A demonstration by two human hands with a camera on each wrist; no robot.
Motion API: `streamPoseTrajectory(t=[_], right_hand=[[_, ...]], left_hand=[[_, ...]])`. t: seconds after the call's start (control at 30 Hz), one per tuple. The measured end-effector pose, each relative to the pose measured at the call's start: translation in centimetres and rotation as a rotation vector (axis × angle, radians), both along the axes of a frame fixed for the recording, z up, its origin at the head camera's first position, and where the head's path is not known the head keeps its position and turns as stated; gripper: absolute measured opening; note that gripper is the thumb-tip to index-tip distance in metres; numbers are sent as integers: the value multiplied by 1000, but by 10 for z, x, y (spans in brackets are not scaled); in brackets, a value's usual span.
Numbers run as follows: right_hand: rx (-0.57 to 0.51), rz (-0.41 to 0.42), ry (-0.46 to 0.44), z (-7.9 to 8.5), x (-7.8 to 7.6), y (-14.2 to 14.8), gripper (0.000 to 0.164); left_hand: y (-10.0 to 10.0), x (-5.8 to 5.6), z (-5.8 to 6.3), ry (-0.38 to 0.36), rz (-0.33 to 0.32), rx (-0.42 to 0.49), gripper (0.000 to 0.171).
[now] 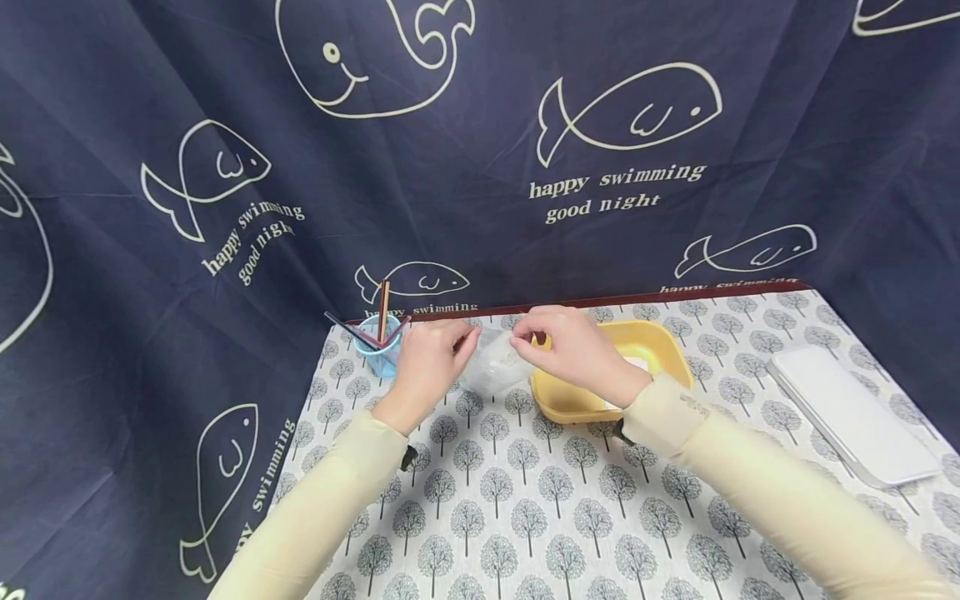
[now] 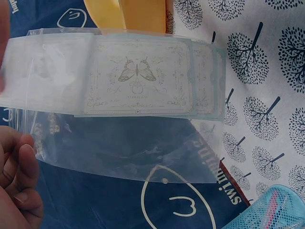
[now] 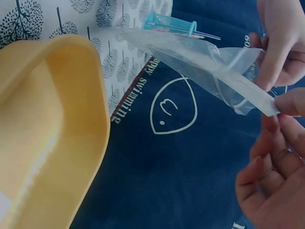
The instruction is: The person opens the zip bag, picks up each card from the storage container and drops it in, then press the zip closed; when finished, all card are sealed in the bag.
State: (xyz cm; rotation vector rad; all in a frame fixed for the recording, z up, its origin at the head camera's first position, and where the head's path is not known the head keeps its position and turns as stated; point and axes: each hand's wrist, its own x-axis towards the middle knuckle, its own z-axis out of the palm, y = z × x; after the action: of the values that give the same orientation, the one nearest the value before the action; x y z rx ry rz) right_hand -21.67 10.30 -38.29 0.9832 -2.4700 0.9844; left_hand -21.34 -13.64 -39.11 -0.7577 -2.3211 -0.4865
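Between my hands, over the table, hangs a clear plastic bag [image 1: 495,367] with pale paper cards [image 2: 138,78] inside. The front card bears a butterfly and an ornate border; others overlap it in the left wrist view. My left hand [image 1: 433,358] pinches the bag's edge near its mouth between thumb and finger. My right hand [image 1: 573,350] pinches the end of a white card [image 3: 257,98] at the bag's mouth. In the left wrist view only a sliver of the right hand shows, at the left edge.
A yellow basket [image 1: 663,346] with white paper in it stands under my right forearm. Behind my left hand is a blue mesh cup [image 1: 381,360] holding pens. A white flat case [image 1: 855,417] lies at the table's right. Dark fish-print fabric [image 1: 480,192] hangs behind.
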Motion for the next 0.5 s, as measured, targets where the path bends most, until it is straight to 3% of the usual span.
streamPoseTrajectory(t=[0.27, 0.5], right_hand=[[80, 12, -76, -7, -2, -7, 11], [138, 89, -98, -7, -7, -11, 14]], left_hand=[[1, 0, -2, 7, -2, -14, 16], [1, -1, -3, 12, -7, -15, 13]])
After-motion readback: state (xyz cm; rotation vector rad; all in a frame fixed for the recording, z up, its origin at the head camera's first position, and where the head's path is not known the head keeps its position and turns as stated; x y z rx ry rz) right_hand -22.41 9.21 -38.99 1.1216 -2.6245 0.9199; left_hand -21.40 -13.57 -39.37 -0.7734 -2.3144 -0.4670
